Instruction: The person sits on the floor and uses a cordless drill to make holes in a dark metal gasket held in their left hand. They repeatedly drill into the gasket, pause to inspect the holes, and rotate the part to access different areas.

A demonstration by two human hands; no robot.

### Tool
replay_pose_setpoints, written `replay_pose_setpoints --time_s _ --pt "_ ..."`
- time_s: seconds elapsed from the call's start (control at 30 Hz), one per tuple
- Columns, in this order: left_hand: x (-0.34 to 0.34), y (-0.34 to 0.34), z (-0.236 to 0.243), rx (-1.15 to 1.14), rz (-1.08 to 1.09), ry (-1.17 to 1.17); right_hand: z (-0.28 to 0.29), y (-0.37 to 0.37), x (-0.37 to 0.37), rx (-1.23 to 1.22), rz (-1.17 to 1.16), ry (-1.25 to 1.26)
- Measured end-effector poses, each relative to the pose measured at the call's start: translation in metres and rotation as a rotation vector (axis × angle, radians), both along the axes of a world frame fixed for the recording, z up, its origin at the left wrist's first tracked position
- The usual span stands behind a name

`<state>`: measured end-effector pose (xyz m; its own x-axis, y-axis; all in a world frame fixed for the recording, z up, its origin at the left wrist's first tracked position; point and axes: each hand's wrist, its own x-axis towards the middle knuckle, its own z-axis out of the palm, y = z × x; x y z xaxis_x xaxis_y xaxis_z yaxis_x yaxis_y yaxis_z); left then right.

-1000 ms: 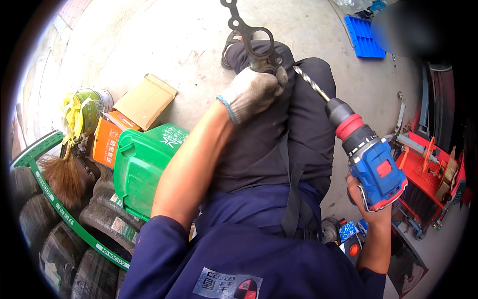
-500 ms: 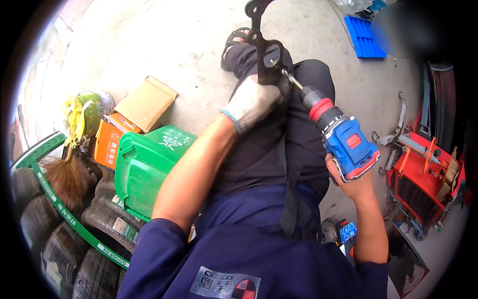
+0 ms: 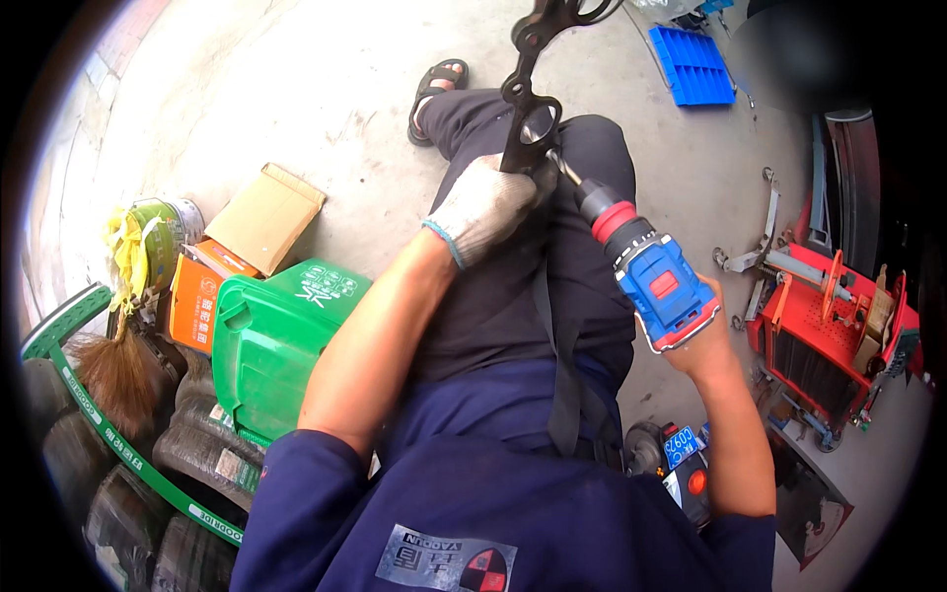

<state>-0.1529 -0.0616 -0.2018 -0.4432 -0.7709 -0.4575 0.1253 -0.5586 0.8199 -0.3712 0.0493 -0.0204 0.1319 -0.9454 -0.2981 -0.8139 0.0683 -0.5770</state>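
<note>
My left hand (image 3: 485,209), in a white knitted glove, is closed round the near end of a black metal bracket (image 3: 519,91) with round holes and a ring-shaped part. The bracket is held above my thighs, and its far end runs off the top edge. My right hand (image 3: 702,345) is bare and wraps the grip of a blue and red cordless drill (image 3: 663,286). The drill points up and to the left. Its bit (image 3: 565,168) meets the bracket just beside the ring; whether the tip is in the metal I cannot tell.
At my left stand a green bin (image 3: 281,340), an orange carton (image 3: 197,301), an open cardboard box (image 3: 266,219), a straw broom (image 3: 120,380) and several stacked tires (image 3: 202,444). A red tool cart (image 3: 824,331) stands right, a blue divided tray (image 3: 692,66) far right.
The bracket's far end has swung to the right. The drill has shifted slightly left and up, and my right hand has turned on its grip. The whole view has moved a little.
</note>
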Motion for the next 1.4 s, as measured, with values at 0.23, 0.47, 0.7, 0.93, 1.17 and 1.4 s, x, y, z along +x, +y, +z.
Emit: replay_pose_setpoints --time_s 0.23,0.47,0.7,0.93,1.17,1.4 --pt "0.003 0.005 0.021 0.035 -0.013 -0.033 0.016 0.006 0.01 0.033 0.027 0.053" --pt "0.007 0.006 0.048 -0.294 -0.295 -0.257 0.004 0.01 0.021 0.177 -0.303 -0.045" --pt "0.006 0.003 0.045 -0.116 -0.286 -0.226 0.013 0.027 0.028 0.166 -0.145 0.104" --pt "0.001 0.008 0.031 -0.268 -0.216 -0.236 0.015 0.038 0.044 0.035 -0.22 -0.014" --pt "-0.002 0.008 0.023 -0.106 -0.129 -0.146 0.02 0.047 0.046 0.054 -0.265 -0.069" --pt "0.003 0.009 0.032 -0.162 -0.177 -0.214 0.009 0.034 0.046 -0.077 -0.082 0.042"
